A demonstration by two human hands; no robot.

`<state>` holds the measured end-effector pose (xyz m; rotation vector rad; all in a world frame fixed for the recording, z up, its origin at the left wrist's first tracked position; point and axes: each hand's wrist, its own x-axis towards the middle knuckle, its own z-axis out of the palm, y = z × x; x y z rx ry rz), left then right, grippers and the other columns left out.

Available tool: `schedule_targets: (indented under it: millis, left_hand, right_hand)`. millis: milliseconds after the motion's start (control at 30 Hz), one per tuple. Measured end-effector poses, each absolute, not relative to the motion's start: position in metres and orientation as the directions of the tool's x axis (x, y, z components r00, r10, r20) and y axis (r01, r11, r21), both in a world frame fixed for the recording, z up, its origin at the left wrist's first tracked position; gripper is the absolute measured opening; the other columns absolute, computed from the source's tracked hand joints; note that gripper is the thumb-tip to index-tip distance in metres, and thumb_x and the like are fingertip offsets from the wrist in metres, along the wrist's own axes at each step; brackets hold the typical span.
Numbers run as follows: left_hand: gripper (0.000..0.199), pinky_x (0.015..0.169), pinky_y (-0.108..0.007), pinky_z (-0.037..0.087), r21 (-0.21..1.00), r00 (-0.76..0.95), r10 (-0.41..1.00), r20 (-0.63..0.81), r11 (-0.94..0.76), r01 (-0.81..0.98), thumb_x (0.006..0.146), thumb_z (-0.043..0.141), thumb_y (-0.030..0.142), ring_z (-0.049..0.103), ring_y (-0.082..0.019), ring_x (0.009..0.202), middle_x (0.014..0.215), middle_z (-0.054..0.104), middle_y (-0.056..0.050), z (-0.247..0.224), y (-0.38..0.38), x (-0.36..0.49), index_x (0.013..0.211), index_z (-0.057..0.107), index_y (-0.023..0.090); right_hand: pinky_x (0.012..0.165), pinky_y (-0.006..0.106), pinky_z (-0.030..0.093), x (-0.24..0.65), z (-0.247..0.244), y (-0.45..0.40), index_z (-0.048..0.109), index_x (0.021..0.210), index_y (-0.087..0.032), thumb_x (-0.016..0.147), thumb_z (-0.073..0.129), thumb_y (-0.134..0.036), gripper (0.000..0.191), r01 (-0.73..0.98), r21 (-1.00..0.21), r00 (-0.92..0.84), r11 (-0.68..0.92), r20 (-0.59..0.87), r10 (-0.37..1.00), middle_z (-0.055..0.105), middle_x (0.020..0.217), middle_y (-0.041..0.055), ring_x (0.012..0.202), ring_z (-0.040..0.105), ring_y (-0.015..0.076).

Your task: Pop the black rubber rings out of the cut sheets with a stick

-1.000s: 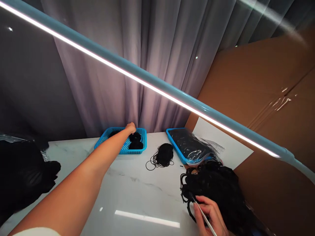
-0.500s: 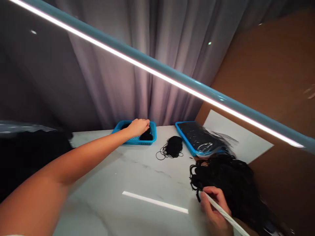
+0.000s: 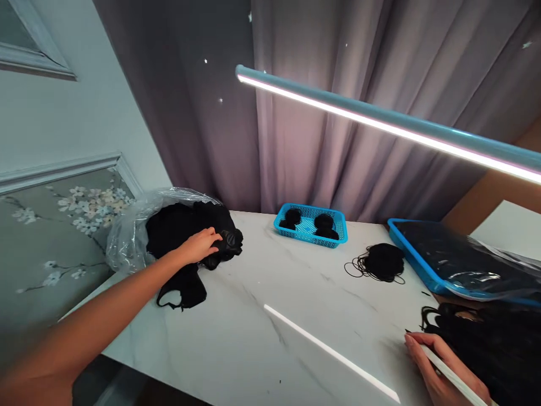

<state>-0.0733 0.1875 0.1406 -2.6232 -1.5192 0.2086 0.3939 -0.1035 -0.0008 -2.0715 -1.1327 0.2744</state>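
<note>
My left hand (image 3: 202,245) reaches over a pile of black cloth pieces (image 3: 171,228) that spills from a clear plastic bag (image 3: 124,242). Its fingers are slightly bent and apart, touching or just above the top pieces; no piece is visibly gripped. One cloth piece with a loop (image 3: 192,290) hangs off the near side of the pile onto the table. At the lower right, my right hand (image 3: 443,366) pinches a slim white stick-like tool (image 3: 454,376), its exact kind unclear. Beside that hand lies a heap of black looped cloth (image 3: 502,344).
A blue basket (image 3: 310,241) with several black bundles stands at the back of the marble-look table (image 3: 253,338). Right of it are a tangle of black elastic loops (image 3: 384,262) and a blue tray (image 3: 416,262) with a plastic-covered black stack. A lamp bar (image 3: 380,121) crosses above.
My left hand has moved left from the blue basket to the cloth pile. The view has turned left. My right hand still holds the white tool beside the black heap.
</note>
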Motion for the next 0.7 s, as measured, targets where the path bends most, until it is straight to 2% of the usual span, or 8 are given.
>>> schedule_targets:
  millis: [133,267,433,567,700]
  left_hand:
    - [0.034,0.088,-0.045,0.053,-0.217,0.426,0.903,0.056,-0.405,0.888,0.096,0.061,0.034,0.062,-0.024,0.106,0.126,0.058,-0.010,0.104,0.178,-0.077,0.125,0.057,0.017]
    - [0.031,0.088,-0.043,0.054,-0.194,0.415,0.903,0.108,-0.390,0.900,0.097,0.060,0.033,0.062,-0.023,0.105,0.125,0.059,-0.010,0.092,0.183,-0.079,0.124,0.058,0.018]
    - [0.031,0.087,-0.043,0.054,-0.078,0.391,0.906,0.164,-0.383,0.920,0.097,0.060,0.033,0.063,-0.023,0.104,0.125,0.059,-0.010,0.101,0.197,-0.093,0.124,0.058,0.018]
    - [0.031,0.088,-0.043,0.054,0.054,0.268,0.929,0.255,-0.291,0.955,0.097,0.059,0.033,0.062,-0.023,0.105,0.126,0.059,-0.010,0.121,0.225,-0.105,0.124,0.058,0.018]
    - [0.034,0.087,-0.044,0.054,0.193,0.126,0.960,0.250,-0.177,0.965,0.096,0.060,0.034,0.063,-0.023,0.104,0.125,0.059,-0.010,0.139,0.270,-0.111,0.125,0.057,0.017]
  right_hand:
    - [0.059,0.031,0.051,0.375,-0.001,-0.100,0.063,0.083,-0.028,0.080,0.051,-0.062,0.035,0.662,-0.709,0.497,-0.244,0.172,0.851,0.073,0.084,0.0043,0.067,0.068,0.0242]
    - [0.060,0.028,0.052,0.361,0.003,-0.101,0.064,0.086,-0.030,0.084,0.053,-0.059,0.032,0.665,-0.717,0.439,-0.212,0.145,0.887,0.073,0.086,0.0021,0.068,0.067,0.0221]
    - [0.061,0.028,0.053,0.358,0.009,-0.090,0.066,0.081,-0.029,0.082,0.052,-0.063,0.037,0.618,-0.768,0.368,-0.169,0.092,0.925,0.073,0.079,0.0012,0.064,0.067,0.0220]
    - [0.061,0.029,0.051,0.342,0.011,-0.074,0.068,0.081,-0.029,0.084,0.045,-0.066,0.043,0.519,-0.830,0.382,-0.205,0.010,0.924,0.071,0.069,0.0011,0.058,0.065,0.0214]
    - [0.059,0.030,0.048,0.313,0.010,-0.062,0.066,0.071,-0.029,0.086,0.041,-0.065,0.046,0.461,-0.872,0.451,-0.163,0.072,0.890,0.063,0.055,0.0006,0.051,0.060,0.0214]
